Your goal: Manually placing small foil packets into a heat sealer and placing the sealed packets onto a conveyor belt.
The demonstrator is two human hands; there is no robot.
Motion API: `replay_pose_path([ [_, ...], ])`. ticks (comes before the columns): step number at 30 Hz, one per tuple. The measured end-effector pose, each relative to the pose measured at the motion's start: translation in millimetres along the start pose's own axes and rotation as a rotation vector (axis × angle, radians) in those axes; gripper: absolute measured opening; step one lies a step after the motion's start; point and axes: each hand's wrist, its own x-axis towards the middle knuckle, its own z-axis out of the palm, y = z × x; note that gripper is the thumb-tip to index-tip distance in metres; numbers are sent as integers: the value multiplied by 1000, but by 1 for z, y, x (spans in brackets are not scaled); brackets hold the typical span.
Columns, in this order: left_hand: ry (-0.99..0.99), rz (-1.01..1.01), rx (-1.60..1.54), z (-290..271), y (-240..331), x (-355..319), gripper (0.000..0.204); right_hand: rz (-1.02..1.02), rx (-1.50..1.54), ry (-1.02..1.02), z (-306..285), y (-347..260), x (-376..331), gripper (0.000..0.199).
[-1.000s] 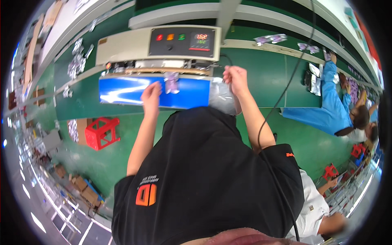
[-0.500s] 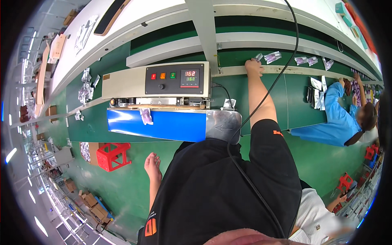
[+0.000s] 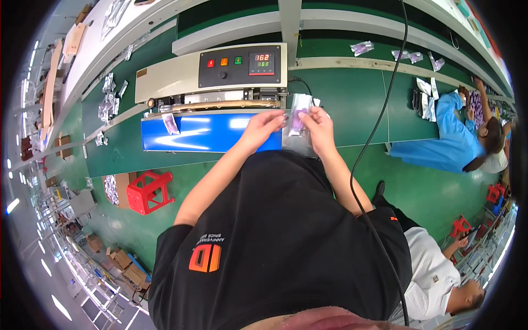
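Observation:
My right hand is closed on a small silver-and-clear pouch with something purple inside, held upright over the right end of the sealing machine. My left hand comes close to the pouch's left edge, thumb and fingers pinched together. Whether a tiny thing sits between those fingertips is too small to tell. Another pouch with purple contents hangs from the machine's sealing slot, over the blue conveyor belt, left of my hands.
Several similar pouches lie along the back of the green bench. Silver pouches are heaped at left. A black cable hangs at right. A red stool stands on the floor; a person in blue works at right.
My right hand has come back from the far side of the bench with a pouch. My left hand has risen from beside my body to meet it. The pouch at the slot has travelled left.

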Motion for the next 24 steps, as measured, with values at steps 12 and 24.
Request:
replay_pose_path([
  [12, 209, -65, -35, -5, -27, 12, 10, 188, 105, 93, 24, 34, -11, 11],
  [24, 367, -195, -370, -4, -27, 28, 10, 208, 27, 243, 33, 48, 18, 11],
])
